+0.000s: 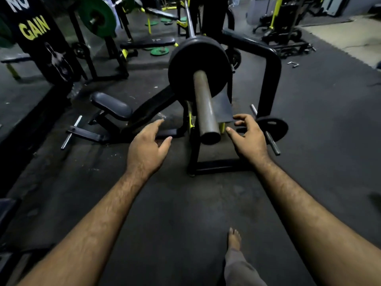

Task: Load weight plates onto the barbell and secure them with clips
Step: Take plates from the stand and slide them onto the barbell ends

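The barbell's grey sleeve (204,108) points toward me, its end just beyond my hands. A black weight plate (185,65) sits on the sleeve, pushed far in against the rack. My left hand (147,145) hovers left of the sleeve end with fingers relaxed and holds nothing. My right hand (248,135) hovers right of the sleeve end, fingers spread, also empty. Neither hand touches the bar. A small black plate (273,125) hangs on a storage peg at the rack's right side. No clip is visible.
The black bench rack (270,79) frames the bar, its foot (214,166) on the floor ahead. A padded seat (111,107) lies at left. Green plates (159,51) lie on the floor farther back; a green plate (97,16) is on another bar. My bare foot (234,239) is below.
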